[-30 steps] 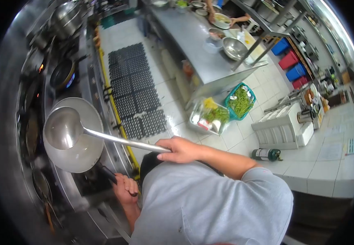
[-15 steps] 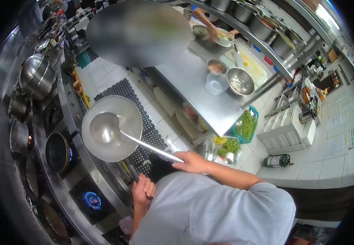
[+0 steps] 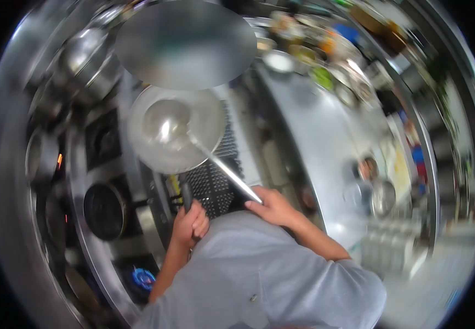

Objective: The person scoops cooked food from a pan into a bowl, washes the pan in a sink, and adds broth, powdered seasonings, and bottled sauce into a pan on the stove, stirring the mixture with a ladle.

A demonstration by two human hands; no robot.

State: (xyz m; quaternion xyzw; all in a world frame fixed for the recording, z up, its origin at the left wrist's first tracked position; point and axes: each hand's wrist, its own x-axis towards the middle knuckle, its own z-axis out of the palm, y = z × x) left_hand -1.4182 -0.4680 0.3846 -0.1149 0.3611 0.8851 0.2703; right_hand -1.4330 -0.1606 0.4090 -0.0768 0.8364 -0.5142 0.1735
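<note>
My left hand [image 3: 191, 223] is wrapped round the black handle [image 3: 186, 193] of a large pale wok [image 3: 147, 131]. The wok hangs in the air over the floor mat, to the right of the stove. In my right hand [image 3: 273, 206] is the long metal handle of a big ladle [image 3: 167, 122]. The ladle's bowl lies within the outline of the wok; whether the two touch I cannot tell. Motion blur hides what, if anything, is in either.
On the left stove are a black pan [image 3: 104, 211], a lit blue burner [image 3: 143, 278], a pot [image 3: 43, 156] and stacked metal bowls [image 3: 92, 63]. A steel table [image 3: 325, 142] at right bears bowls of food [image 3: 322, 78]. A grey blur covers the top.
The wok and ladle have moved off the stove, away from my body, with both hands still holding them. The view has turned, bringing the table's far end with its bowls into sight.
</note>
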